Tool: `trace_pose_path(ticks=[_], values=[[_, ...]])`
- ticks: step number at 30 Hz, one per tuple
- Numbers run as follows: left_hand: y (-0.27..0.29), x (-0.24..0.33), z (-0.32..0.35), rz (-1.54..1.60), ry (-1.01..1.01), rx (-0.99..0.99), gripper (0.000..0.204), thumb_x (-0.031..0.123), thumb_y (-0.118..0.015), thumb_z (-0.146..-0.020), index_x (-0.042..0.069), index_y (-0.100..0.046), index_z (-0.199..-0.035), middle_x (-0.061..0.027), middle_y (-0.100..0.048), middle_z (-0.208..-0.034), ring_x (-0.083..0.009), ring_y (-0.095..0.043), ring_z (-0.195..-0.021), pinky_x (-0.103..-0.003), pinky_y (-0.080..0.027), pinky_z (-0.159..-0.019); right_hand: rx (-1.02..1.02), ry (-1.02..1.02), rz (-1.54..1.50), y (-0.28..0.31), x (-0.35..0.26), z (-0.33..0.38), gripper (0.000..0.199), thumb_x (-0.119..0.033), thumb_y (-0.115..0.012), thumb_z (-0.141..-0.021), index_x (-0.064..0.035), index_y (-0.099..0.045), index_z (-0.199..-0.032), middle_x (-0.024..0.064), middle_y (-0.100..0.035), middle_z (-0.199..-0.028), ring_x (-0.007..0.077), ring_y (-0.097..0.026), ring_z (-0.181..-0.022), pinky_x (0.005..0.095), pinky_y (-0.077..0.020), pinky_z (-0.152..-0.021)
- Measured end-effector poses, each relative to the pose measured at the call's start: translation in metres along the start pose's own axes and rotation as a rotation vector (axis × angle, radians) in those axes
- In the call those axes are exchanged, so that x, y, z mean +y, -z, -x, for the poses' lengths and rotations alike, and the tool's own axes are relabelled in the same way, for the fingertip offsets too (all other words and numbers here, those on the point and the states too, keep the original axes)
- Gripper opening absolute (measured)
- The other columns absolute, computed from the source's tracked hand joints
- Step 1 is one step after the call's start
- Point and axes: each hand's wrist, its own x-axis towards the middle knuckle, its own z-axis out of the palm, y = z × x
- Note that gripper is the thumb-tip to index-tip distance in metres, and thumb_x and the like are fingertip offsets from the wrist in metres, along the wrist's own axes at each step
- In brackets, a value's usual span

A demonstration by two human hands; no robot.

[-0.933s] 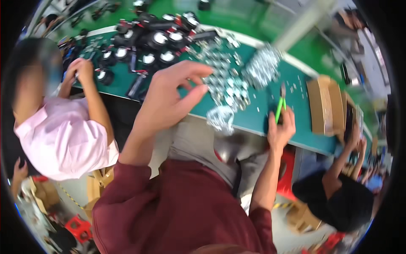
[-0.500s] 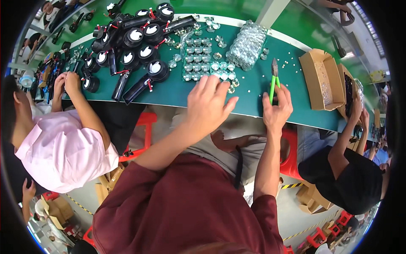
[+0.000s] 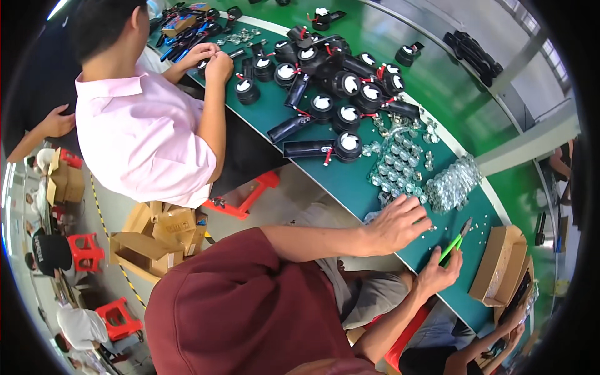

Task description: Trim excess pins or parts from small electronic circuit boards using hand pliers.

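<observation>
Green-handled cutting pliers point(image 3: 461, 240) are in my right hand point(image 3: 439, 273), with the jaws pointing away over the green table. My left hand point(image 3: 398, 226) hovers or rests at the near edge of a patch of small clear round parts point(image 3: 400, 165) laid in rows. Its fingers are bent and apart, and I see nothing held in them. A bundle of stacked clear parts point(image 3: 454, 183) lies just beyond. Tiny pale bits are scattered beside the pliers.
Black tube-shaped units point(image 3: 306, 150) with round heads, white pieces and red wires are piled on the left. An open cardboard box point(image 3: 499, 265) stands at right. A co-worker in a pink shirt point(image 3: 144, 134) works at left; another person's hands point(image 3: 514, 328) are at right.
The view has swung left, so the table now slants and the co-worker in pink looms larger. My right hand still holds the pliers; my left hand stays by the clear parts, its fingers more bent.
</observation>
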Motion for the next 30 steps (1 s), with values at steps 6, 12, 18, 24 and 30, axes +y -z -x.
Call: trace_pose_path(ticks=[6, 12, 18, 24, 30], values=[[0.007, 0.009, -0.009, 0.479, 0.104, 0.016, 0.019, 0.006, -0.072, -0.083, 0.003, -0.062, -0.098, -0.0096, -0.061, -0.091, -0.0304, -0.064, -0.08, -0.041, -0.052, -0.068, -0.028, -0.044, 0.071, 0.002, 0.002, -0.002, 0.036, -0.014, -0.078, -0.078, 0.0032, -0.069, -0.108, 0.0214, -0.067, -0.119, 0.0408, -0.062, -0.109, 0.0474, -0.0458, -0.095], [0.037, 0.034, 0.008, 0.817, 0.256, -0.105, 0.013, 0.001, -0.066, -0.089, 0.002, -0.062, -0.102, -0.0104, -0.062, -0.093, -0.0249, -0.065, -0.07, -0.036, -0.05, -0.061, -0.086, -0.007, 0.073, 0.007, -0.009, -0.004, 0.03, -0.017, -0.073, -0.086, 0.0033, -0.069, -0.108, 0.021, -0.067, -0.118, 0.0396, -0.063, -0.107, 0.0471, -0.0461, -0.094], [0.05, 0.034, 0.021, 0.841, 0.26, -0.118, 0.015, -0.001, -0.066, -0.089, 0.001, -0.065, -0.104, -0.009, -0.062, -0.095, -0.024, -0.063, -0.07, -0.035, -0.049, -0.061, 0.145, 0.093, -0.261, 0.038, -0.041, 0.003, 0.03, -0.015, -0.063, -0.095, 0.008, -0.066, -0.115, 0.0221, -0.066, -0.119, 0.0347, -0.063, -0.108, 0.0452, -0.0482, -0.095], [0.058, 0.034, 0.024, 0.804, 0.208, -0.133, 0.014, 0.0, -0.064, -0.086, 0.002, -0.064, -0.1, -0.014, -0.063, -0.092, -0.034, -0.065, -0.081, -0.043, -0.05, -0.067, -0.304, 0.075, -0.64, 0.061, -0.095, 0.034, 0.025, -0.011, -0.065, -0.094, 0.0082, -0.065, -0.11, 0.0133, -0.068, -0.101, 0.0184, -0.063, -0.085, 0.0292, -0.0515, -0.077], [0.069, 0.029, 0.032, 1.055, 0.483, -0.093, 0.02, 0.002, -0.072, -0.086, -0.001, -0.062, -0.103, -0.0068, -0.065, -0.087, -0.0123, -0.064, -0.077, -0.028, -0.055, -0.066, -0.249, -0.049, -0.868, 0.053, -0.108, 0.05, 0.017, -0.005, -0.061, -0.098, 0.0087, -0.064, -0.107, 0.0118, -0.068, -0.099, 0.0159, -0.063, -0.087, 0.0278, -0.052, -0.08]])
